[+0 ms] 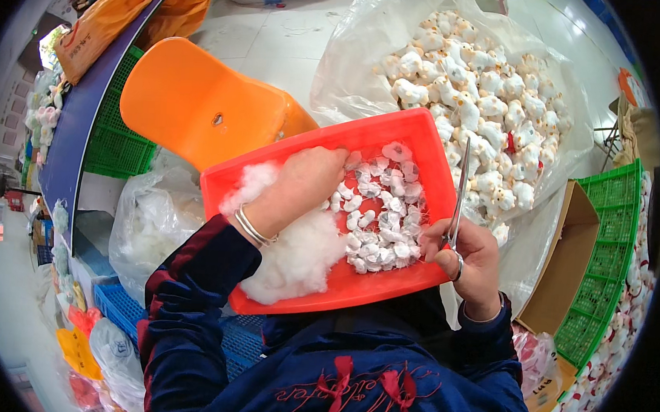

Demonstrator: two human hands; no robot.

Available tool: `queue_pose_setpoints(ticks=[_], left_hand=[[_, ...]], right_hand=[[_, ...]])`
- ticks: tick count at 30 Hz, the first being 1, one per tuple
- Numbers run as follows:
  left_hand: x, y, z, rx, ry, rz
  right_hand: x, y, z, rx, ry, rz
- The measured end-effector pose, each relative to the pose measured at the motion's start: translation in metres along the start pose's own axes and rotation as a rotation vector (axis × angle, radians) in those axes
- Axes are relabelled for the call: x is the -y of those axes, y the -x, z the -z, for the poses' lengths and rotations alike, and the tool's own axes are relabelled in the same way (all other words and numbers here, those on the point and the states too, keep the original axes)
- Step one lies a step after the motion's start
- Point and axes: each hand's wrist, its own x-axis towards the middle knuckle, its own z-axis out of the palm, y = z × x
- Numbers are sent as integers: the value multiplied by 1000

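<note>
At far left, a green crate (116, 121) stood beneath the edge of a dark blue worktop (78, 126). Next came a clear plastic bag (151, 225) of white fluff, with an orange chair (200, 100) behind it. In the middle, a red tray (316, 302) sat tilted just before the person's torso, white stuffing (304, 253) heaped in its left part. The left hand (309, 173) reached over that heap, fingers curled down by the small white pieces (388, 236) spread in the tray's right part; whether it pinched one could not be told. Well apart from it, the right hand (479, 264) was closed around a scissor-handled metal tool (460, 195), its tip pointing away from the person. Beyond lay white plush pieces (459, 78) in a large clear bag (354, 53), then, at right, a cardboard box (569, 254).
</note>
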Motion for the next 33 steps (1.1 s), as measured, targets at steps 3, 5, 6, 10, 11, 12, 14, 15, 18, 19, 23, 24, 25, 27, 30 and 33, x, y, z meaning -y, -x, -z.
queue_pose_setpoints(ticks=[3,5,6,10,11,12,14,15,18,19,23,24,25,27,30,33], left_hand=[[1,4,5,15,-67,24],[-6,14,24,10,111,27],[-10,19,31,5,200,27],[-23,45,33,-85,578,-135],[-26,51,31,-159,531,-228],[-28,59,26,-247,452,-320],[-38,72,23,-308,352,-362],[-50,82,29,-285,342,-308],[-66,102,32,-271,331,-272],[-67,107,30,-333,360,-294],[-63,118,23,-479,455,-396],[-64,121,21,-454,685,-294],[-64,125,19,-423,913,-192],[-65,125,13,-389,1271,-38],[-54,130,14,-196,1285,87],[-48,139,21,-378,1346,37]], right_hand=[[-2,0,1,11,19,-2],[4,-1,0,35,63,-24],[7,-1,-1,45,86,-32],[16,-12,-11,9,189,-64],[16,-17,-18,-6,156,-87],[16,-23,-26,-15,129,-112],[14,-33,-40,35,-70,-140],[14,-38,-50,52,-180,-143],[10,-37,-65,85,-343,-118],[9,-36,-66,96,-373,-102],[10,-28,-70,47,-293,-32],[13,-26,-71,51,-270,-27],[15,-25,-72,54,-248,-22],[18,-22,-74,56,-216,-6],[21,-17,-77,108,-184,15],[20,-15,-75,85,-152,17]])
